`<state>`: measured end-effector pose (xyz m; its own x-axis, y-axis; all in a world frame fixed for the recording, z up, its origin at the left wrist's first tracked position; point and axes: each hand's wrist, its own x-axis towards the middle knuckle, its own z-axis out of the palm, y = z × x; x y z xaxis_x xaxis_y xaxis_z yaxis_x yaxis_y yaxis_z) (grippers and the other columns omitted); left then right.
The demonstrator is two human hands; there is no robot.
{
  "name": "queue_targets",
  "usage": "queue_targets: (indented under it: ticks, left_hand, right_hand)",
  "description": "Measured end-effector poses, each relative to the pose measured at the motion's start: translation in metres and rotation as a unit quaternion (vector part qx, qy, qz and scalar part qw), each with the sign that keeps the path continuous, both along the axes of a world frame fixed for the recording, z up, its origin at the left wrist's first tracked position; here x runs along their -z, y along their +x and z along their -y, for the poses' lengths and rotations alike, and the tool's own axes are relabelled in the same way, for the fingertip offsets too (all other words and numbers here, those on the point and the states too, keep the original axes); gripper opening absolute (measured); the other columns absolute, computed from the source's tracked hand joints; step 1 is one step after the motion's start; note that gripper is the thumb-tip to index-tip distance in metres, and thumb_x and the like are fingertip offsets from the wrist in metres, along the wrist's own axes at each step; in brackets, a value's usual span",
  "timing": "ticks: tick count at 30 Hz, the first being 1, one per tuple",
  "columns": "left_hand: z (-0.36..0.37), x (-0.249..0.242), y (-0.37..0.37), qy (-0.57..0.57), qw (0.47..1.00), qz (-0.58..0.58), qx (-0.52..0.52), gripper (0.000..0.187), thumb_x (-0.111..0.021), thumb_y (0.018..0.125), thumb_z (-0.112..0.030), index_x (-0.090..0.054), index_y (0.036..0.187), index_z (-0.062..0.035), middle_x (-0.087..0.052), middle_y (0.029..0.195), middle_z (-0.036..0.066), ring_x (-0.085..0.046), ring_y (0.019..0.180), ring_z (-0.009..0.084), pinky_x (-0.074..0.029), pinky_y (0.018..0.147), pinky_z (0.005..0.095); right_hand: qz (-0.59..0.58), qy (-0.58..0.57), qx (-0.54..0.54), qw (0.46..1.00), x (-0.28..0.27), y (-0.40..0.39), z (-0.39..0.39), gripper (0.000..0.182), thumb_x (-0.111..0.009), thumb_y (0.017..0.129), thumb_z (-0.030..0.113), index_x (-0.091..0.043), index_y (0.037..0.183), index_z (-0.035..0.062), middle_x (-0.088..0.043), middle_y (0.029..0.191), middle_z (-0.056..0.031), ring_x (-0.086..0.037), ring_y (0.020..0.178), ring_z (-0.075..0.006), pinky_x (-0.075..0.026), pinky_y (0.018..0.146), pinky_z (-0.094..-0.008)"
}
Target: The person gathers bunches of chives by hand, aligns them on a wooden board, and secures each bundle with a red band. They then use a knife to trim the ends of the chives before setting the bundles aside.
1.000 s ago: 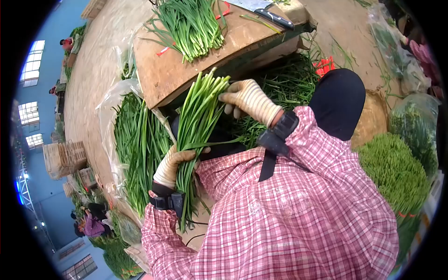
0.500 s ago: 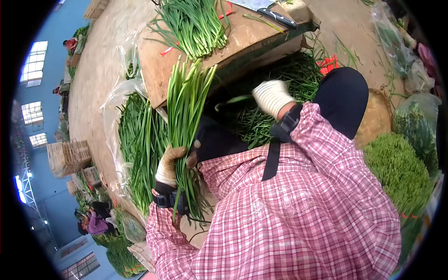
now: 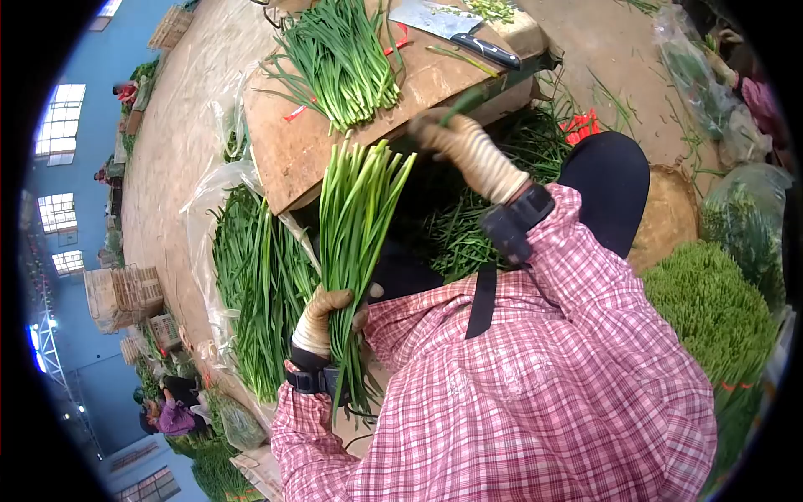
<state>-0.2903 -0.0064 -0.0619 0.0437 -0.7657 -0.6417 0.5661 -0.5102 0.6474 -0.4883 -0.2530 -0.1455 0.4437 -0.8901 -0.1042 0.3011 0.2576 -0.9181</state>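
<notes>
My left hand (image 3: 324, 311), in a tan and white work glove, is closed around a bunch of garlic chives (image 3: 358, 209). The pale stem ends point up toward the bench and the leaves hang past my wrist. My right hand (image 3: 473, 155), gloved too and blurred by motion, is at the bench's near edge. A green leaf (image 3: 465, 105) sticks out from its fingers, which seem closed on it. More chives (image 3: 259, 284) lie in clear plastic left of my left hand. Another bunch of chives (image 3: 341, 67) rests on the brown bench (image 3: 280, 159).
A cleaver (image 3: 485, 48) lies at the bench's far right, with cut stem pieces (image 3: 491, 10) beside it. Loose leaves (image 3: 468, 230) are heaped below the bench. Bundled greens (image 3: 711, 301) stand to my right. Crates (image 3: 124, 297) and people are farther left.
My right hand has swung up and left to the bench edge, a leaf at its fingers. My left hand and its chives have shifted slightly right and down in view.
</notes>
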Motion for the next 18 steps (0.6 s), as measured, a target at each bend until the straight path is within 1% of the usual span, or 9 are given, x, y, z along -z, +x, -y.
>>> queue_targets:
  ticks: [1, 2, 3, 5, 11, 12, 14, 17, 18]
  left_hand:
    - [0.003, -0.001, -0.001, 0.002, 1.000, -0.002, 0.002, 0.056, -0.071, 0.078, -0.017, -0.052, 0.127, 0.0037, -0.068, 0.102, 0.020, -0.059, 0.057, 0.0162, -0.048, 0.049, 0.0246]
    - [0.007, -0.001, -0.003, 0.001, 0.999, 0.017, 0.028, 0.055, -0.071, 0.079, -0.018, -0.053, 0.126, 0.0047, -0.068, 0.104, 0.020, -0.059, 0.058, 0.0162, -0.049, 0.050, 0.0247]
    - [0.009, -0.002, -0.005, 0.000, 0.998, 0.037, 0.051, 0.054, -0.070, 0.079, -0.019, -0.054, 0.125, 0.0056, -0.068, 0.107, 0.021, -0.060, 0.058, 0.0162, -0.050, 0.050, 0.0249]
    - [0.010, -0.005, -0.011, -0.008, 0.998, 0.037, 0.044, 0.054, -0.070, 0.080, -0.021, -0.055, 0.124, 0.0072, -0.068, 0.110, 0.021, -0.060, 0.060, 0.0154, -0.051, 0.051, 0.0249]
    - [0.014, -0.002, -0.017, -0.021, 0.999, 0.035, -0.001, 0.056, -0.071, 0.083, -0.021, -0.051, 0.130, 0.0033, -0.064, 0.114, 0.024, -0.057, 0.056, 0.0143, -0.048, 0.050, 0.0221]
    - [0.015, -0.006, -0.019, -0.022, 0.999, 0.035, -0.001, 0.056, -0.071, 0.083, -0.021, -0.051, 0.130, 0.0033, -0.064, 0.114, 0.024, -0.057, 0.056, 0.0143, -0.048, 0.050, 0.0221]
    - [0.017, -0.017, -0.024, -0.010, 0.996, 0.090, 0.017, 0.045, -0.069, 0.084, -0.017, -0.057, 0.123, 0.0033, -0.068, 0.109, 0.016, -0.060, 0.064, 0.0123, -0.050, 0.055, 0.0229]
    - [0.012, 0.002, -0.009, 0.006, 0.985, 0.162, 0.066, 0.044, -0.070, 0.083, -0.010, -0.057, 0.123, 0.0004, -0.068, 0.107, 0.012, -0.059, 0.063, 0.0122, -0.050, 0.057, 0.0236]
    - [0.011, 0.001, -0.006, 0.012, 0.988, 0.142, 0.065, 0.048, -0.071, 0.081, -0.003, -0.056, 0.126, -0.0009, -0.068, 0.108, 0.009, -0.062, 0.073, 0.0132, -0.053, 0.069, 0.0250]
  right_hand:
    - [-0.026, -0.090, -0.063, 0.994, -0.006, 0.003, -0.006, 0.032, -0.069, 0.089, 0.022, -0.066, 0.108, -0.0030, -0.070, 0.091, -0.0103, -0.064, 0.084, -0.0139, -0.052, 0.073, -0.0298]
    - [-0.101, -0.117, -0.112, 0.982, -0.012, 0.006, -0.009, 0.036, -0.076, 0.084, 0.023, -0.067, 0.106, -0.0038, -0.070, 0.091, -0.0096, -0.064, 0.084, -0.0127, -0.052, 0.074, -0.0286]
    - [-0.098, 0.094, -0.173, 0.975, -0.041, 0.002, -0.015, 0.035, -0.080, 0.079, 0.020, -0.068, 0.103, -0.0033, -0.070, 0.091, -0.0074, -0.063, 0.084, -0.0126, -0.052, 0.076, -0.0284]
    - [-0.004, 0.011, -0.081, 0.997, -0.018, 0.009, -0.019, 0.029, -0.081, 0.078, 0.014, -0.069, 0.100, -0.0021, -0.069, 0.086, -0.0032, -0.062, 0.081, -0.0102, -0.050, 0.076, -0.0273]
    - [0.129, 0.025, -0.106, 0.986, 0.004, -0.004, -0.023, 0.015, -0.072, 0.083, 0.010, -0.069, 0.095, 0.0020, -0.067, 0.088, 0.0012, -0.060, 0.085, -0.0088, -0.047, 0.083, -0.0253]
    - [0.140, -0.006, -0.122, 0.983, 0.008, -0.004, -0.021, 0.013, -0.069, 0.084, 0.010, -0.069, 0.095, 0.0028, -0.067, 0.090, 0.0015, -0.059, 0.088, -0.0087, -0.046, 0.086, -0.0262]
    - [0.119, -0.049, -0.138, 0.982, 0.009, -0.012, -0.017, 0.013, -0.068, 0.084, 0.010, -0.068, 0.095, 0.0027, -0.066, 0.089, 0.0017, -0.059, 0.087, -0.0091, -0.046, 0.087, -0.0264]
    - [0.086, -0.117, -0.144, 0.979, 0.002, -0.018, -0.015, 0.014, -0.067, 0.084, 0.010, -0.068, 0.095, 0.0022, -0.066, 0.089, 0.0016, -0.059, 0.088, -0.0094, -0.046, 0.087, -0.0265]
    - [0.040, -0.094, -0.145, 0.984, -0.002, -0.018, -0.015, 0.015, -0.068, 0.084, 0.010, -0.069, 0.097, 0.0020, -0.067, 0.090, 0.0011, -0.059, 0.088, -0.0095, -0.047, 0.085, -0.0269]
